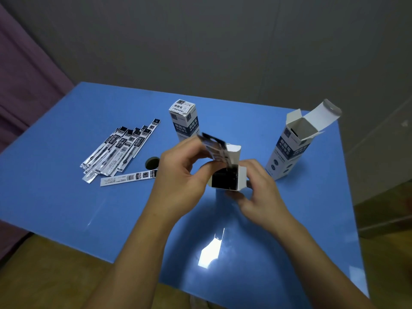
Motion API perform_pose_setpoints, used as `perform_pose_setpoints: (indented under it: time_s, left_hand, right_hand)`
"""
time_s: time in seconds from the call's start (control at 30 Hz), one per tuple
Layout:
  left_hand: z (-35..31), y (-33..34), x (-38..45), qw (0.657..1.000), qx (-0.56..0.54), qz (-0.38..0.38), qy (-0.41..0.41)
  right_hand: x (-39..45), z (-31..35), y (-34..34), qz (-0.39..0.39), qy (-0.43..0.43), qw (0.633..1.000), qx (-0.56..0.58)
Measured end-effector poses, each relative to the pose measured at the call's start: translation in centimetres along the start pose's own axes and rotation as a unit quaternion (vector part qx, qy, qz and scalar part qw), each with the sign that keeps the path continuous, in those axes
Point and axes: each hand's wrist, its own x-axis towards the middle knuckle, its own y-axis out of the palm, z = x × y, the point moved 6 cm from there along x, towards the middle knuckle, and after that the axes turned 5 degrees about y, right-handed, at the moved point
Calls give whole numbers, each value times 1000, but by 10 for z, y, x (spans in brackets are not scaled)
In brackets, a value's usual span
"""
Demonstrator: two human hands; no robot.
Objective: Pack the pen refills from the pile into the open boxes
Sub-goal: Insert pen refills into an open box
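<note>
Packaged refills (116,150) lie piled flat at left. One bundle (214,147) stands tilted in the centre open box (229,175) (white flaps raised). A second open box (292,143) stands upright at right.

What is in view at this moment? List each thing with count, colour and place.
table: one, blue, fills the middle.
refill pile: one, black-and-white packets, table's left.
single refill: one, apart, just in front of the pile.
table hole: one, dark, beside the pile.
closed box: one, white and blue, upright, far centre.
open box: one, upright, right, flaps up.
held box: one, open, centre.
refill bundle: blurred, entering the held box.
left hand: pinches the bundle.
right hand: grips the held box.
</note>
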Motion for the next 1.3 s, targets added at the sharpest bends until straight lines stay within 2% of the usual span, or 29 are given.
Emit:
perform_pose_setpoints:
  time_s: [0.17,0.33,0.43,0.5,0.63,0.77,0.9,1.03,1.13,1.3]
  left_hand:
    - [-1,2,2,992,121,31,34]
    - [12,2,3,963,265,43,29]
    - [18,0,4,966,246,72,-29]
    - [14,0,4,974,209,86,-35]
    - [3,-8,4,990,141,19,6]
    - [5,-2,0,973,220,34,67]
    - [14,0,-4,958,281,36,52]
    - [2,-5,-5,972,228,37,43]
    - [-9,-7,-6,973,209,31,92]
    - [2,4,-7,930,337,67,134]
  right_hand:
    - [1,2,1,-1,-3,1000,0]
    - [3,0,2,7,13,1000,3]
    - [2,1,1,13,18,1000,15]
    - [1,2,-1,7,13,1000,13]
    - [0,3,-1,8,13,1000,11]
    - [-2,3,2,11,6,1000,17]
    - [-2,3,2,11,11,1000,18]
    - [-2,4,2,14,13,1000,17]
    - [-2,3,3,17,14,1000,10]
    - [-4,4,4,13,15,1000,14]
